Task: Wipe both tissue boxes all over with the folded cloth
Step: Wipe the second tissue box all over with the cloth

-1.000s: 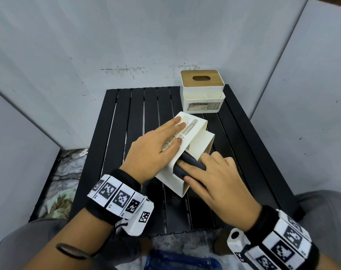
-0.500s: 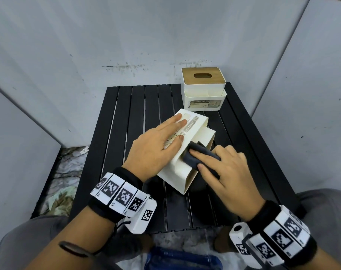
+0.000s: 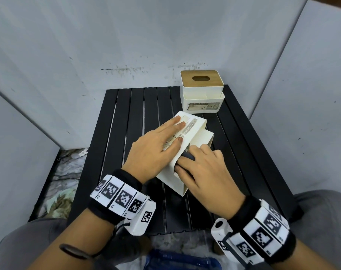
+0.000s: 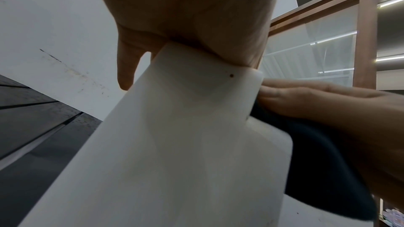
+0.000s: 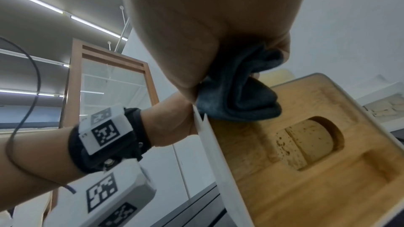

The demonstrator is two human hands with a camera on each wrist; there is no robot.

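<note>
A white tissue box lies tipped on its side in the middle of the black slatted table, its wooden lid facing right. My left hand lies flat on its upturned labelled face, fingers straight, steadying it; the box's white side fills the left wrist view. My right hand grips the dark folded cloth and presses it on the lid side; the cloth is bunched under the fingers on the wood. The second tissue box stands upright at the back right.
Grey panels wall in the table at the back and on both sides. My knees are at the table's near edge. A blue object lies on the floor below, and rubble shows left of the table.
The right hand has slid the cloth along the lid side, away half a second ago and back toward me now. The left hand and the box have stayed put.
</note>
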